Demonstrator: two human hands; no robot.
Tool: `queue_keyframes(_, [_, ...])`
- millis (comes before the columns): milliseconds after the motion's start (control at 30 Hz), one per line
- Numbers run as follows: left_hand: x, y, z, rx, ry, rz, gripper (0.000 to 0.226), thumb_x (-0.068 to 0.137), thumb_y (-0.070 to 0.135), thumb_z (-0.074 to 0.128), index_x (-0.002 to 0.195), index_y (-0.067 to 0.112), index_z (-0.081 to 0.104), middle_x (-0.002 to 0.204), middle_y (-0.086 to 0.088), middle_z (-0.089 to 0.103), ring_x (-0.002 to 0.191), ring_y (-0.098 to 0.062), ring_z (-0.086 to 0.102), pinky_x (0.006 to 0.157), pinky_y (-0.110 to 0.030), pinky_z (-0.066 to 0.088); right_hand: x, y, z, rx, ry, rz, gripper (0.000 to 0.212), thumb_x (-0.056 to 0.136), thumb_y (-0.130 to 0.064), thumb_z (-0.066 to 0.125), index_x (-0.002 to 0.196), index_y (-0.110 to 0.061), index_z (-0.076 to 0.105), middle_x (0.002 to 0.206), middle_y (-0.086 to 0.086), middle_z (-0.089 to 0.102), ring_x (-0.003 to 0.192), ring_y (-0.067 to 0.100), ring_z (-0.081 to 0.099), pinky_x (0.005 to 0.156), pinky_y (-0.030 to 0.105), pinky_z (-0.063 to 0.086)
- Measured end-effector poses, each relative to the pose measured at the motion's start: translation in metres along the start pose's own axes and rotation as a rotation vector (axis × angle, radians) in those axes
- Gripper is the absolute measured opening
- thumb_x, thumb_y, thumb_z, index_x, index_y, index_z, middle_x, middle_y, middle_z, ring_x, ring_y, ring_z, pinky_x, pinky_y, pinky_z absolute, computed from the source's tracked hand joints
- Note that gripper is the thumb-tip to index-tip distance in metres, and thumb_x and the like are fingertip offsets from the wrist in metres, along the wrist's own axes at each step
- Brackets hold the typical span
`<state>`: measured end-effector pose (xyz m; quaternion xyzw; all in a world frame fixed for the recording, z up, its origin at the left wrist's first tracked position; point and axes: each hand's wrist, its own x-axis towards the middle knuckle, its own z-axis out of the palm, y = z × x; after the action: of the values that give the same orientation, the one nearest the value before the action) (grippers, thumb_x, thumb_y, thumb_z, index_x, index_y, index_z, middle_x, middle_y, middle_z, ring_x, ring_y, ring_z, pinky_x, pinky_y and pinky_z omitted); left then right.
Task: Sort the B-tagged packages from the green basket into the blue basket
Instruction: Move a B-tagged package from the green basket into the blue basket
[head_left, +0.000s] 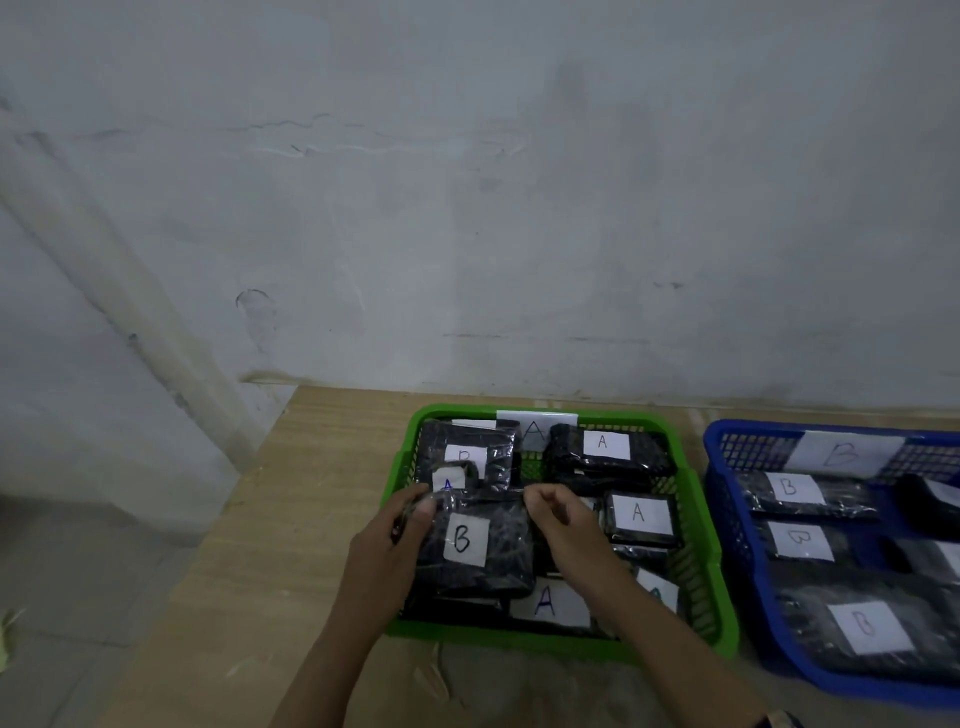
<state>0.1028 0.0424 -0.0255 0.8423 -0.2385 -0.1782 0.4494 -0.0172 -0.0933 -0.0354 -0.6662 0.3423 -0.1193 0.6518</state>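
A green basket on the wooden table holds several black wrapped packages with white A or B tags. My left hand grips the left edge of a B-tagged package lying near the basket's front left. My right hand pinches that package's upper right corner. Another B-tagged package lies at the basket's back left, with a small A tag in front of it. To the right, the blue basket carries a B label and holds several B-tagged packages.
A-tagged packages fill the right and front of the green basket. A grey wall rises right behind both baskets. The wooden table ends at the left, where a tiled floor lies below.
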Motion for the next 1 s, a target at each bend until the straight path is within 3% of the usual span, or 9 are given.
queue_keyframes(100, [-0.006, 0.013, 0.009, -0.029, -0.007, 0.021, 0.028, 0.092, 0.035, 0.044, 0.116, 0.027, 0.055, 0.102, -0.001, 0.063, 0.093, -0.023, 0.062, 0.083, -0.044, 0.053, -0.010, -0.002, -0.011, 0.050, -0.027, 0.032, 0.022, 0.091, -0.041, 0.042, 0.111, -0.033, 0.049, 0.109, -0.010, 0.051, 0.101, 0.009, 0.046, 0.090, 0.027, 0.035])
queue_keyframes(267, [-0.015, 0.041, 0.039, -0.129, -0.149, 0.078, 0.032, 0.092, 0.031, 0.044, 0.123, 0.029, 0.050, 0.121, 0.002, 0.051, 0.109, -0.016, 0.050, 0.090, -0.031, 0.044, -0.028, -0.005, -0.047, 0.059, 0.065, 0.003, 0.034, 0.093, -0.038, 0.041, 0.124, -0.025, 0.043, 0.115, 0.006, 0.055, 0.101, 0.019, 0.054, 0.079, 0.026, 0.047])
queue_keyframes(367, [-0.016, 0.051, 0.063, -0.151, -0.259, 0.061, 0.027, 0.090, 0.034, 0.045, 0.117, 0.041, 0.045, 0.125, 0.002, 0.049, 0.114, -0.020, 0.049, 0.096, -0.037, 0.044, -0.038, 0.001, -0.074, 0.119, 0.127, 0.017, 0.021, 0.093, -0.036, 0.042, 0.113, -0.032, 0.043, 0.101, -0.007, 0.057, 0.081, 0.000, 0.053, 0.072, 0.012, 0.045])
queue_keyframes(500, [-0.020, 0.067, 0.103, -0.167, -0.288, 0.050, 0.021, 0.092, 0.033, 0.043, 0.112, 0.040, 0.045, 0.134, -0.004, 0.048, 0.119, -0.026, 0.049, 0.100, -0.043, 0.043, -0.055, 0.014, -0.112, 0.101, 0.136, 0.044, 0.047, 0.089, -0.038, 0.050, 0.132, -0.029, 0.034, 0.100, -0.019, 0.049, 0.082, -0.009, 0.047, 0.058, 0.002, 0.044])
queue_keyframes(567, [-0.027, 0.077, 0.125, -0.162, -0.319, 0.064, 0.021, 0.093, 0.033, 0.042, 0.112, 0.041, 0.044, 0.136, -0.002, 0.046, 0.123, -0.025, 0.046, 0.103, -0.040, 0.040, -0.064, 0.020, -0.134, 0.102, 0.137, 0.059, 0.056, 0.087, -0.037, 0.053, 0.137, -0.028, 0.029, 0.120, -0.013, 0.047, 0.100, 0.000, 0.049, 0.077, 0.007, 0.047])
queue_keyframes(633, [-0.034, 0.087, 0.148, -0.174, -0.360, 0.072, 0.022, 0.093, 0.035, 0.041, 0.112, 0.045, 0.043, 0.136, -0.002, 0.048, 0.121, -0.024, 0.048, 0.102, -0.041, 0.041, -0.073, 0.028, -0.157, 0.074, 0.179, 0.067, 0.059, 0.087, -0.038, 0.054, 0.138, -0.029, 0.026, 0.140, -0.005, 0.038, 0.125, 0.013, 0.040, 0.099, 0.023, 0.040])
queue_keyframes(767, [-0.048, 0.108, 0.189, -0.193, -0.401, 0.082, 0.035, 0.092, 0.038, 0.040, 0.127, 0.041, 0.039, 0.124, 0.001, 0.050, 0.098, -0.014, 0.053, 0.080, -0.026, 0.049, -0.087, 0.039, -0.201, 0.055, 0.279, 0.064, 0.058, 0.088, -0.036, 0.052, 0.139, -0.026, 0.026, 0.137, -0.006, 0.036, 0.130, 0.016, 0.035, 0.098, 0.024, 0.034])
queue_keyframes(867, [-0.055, 0.126, 0.210, -0.198, -0.360, 0.121, 0.046, 0.087, 0.039, 0.045, 0.132, 0.026, 0.042, 0.126, 0.003, 0.048, 0.106, -0.014, 0.050, 0.088, -0.028, 0.044, -0.093, 0.044, -0.235, 0.066, 0.374, 0.049, 0.055, 0.089, -0.034, 0.051, 0.138, -0.026, 0.029, 0.135, -0.001, 0.042, 0.121, 0.015, 0.042, 0.095, 0.026, 0.038])
queue_keyframes(1000, [-0.057, 0.136, 0.238, -0.109, -0.305, 0.212, 0.038, 0.091, 0.027, 0.048, 0.129, 0.021, 0.045, 0.122, 0.006, 0.047, 0.113, -0.015, 0.048, 0.093, -0.029, 0.041, -0.094, 0.053, -0.282, 0.067, 0.524, 0.059, 0.055, 0.088, -0.036, 0.052, 0.138, -0.029, 0.029, 0.140, 0.002, 0.040, 0.127, 0.023, 0.041, 0.104, 0.040, 0.037])
